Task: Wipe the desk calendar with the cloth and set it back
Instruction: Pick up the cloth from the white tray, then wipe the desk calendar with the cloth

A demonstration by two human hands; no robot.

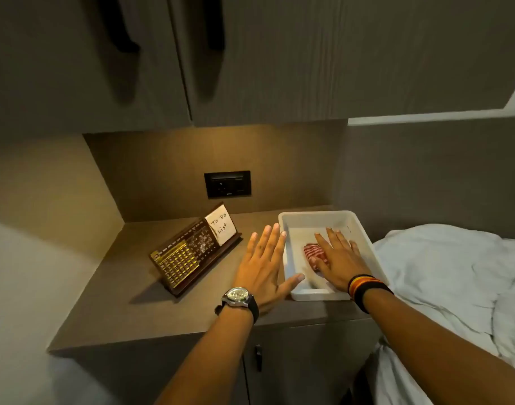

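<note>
Your left hand (263, 266) hovers, fingers spread, over the brown desk (127, 302) under grey cabinets (250, 59); your right hand (339, 258), fingers apart, covers the striped cloth (313, 251) in a white tray (358, 226). The desk calendar (192, 249) stands tilted left of both, bed (443, 267) at right.

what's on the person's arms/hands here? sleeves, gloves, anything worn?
No gloves or sleeves in view; forearms are bare. The left hand has a wristwatch, pale round dial, metal case, black strap. The right hand has stacked wristbands, black with orange and yellow stripes.
</note>
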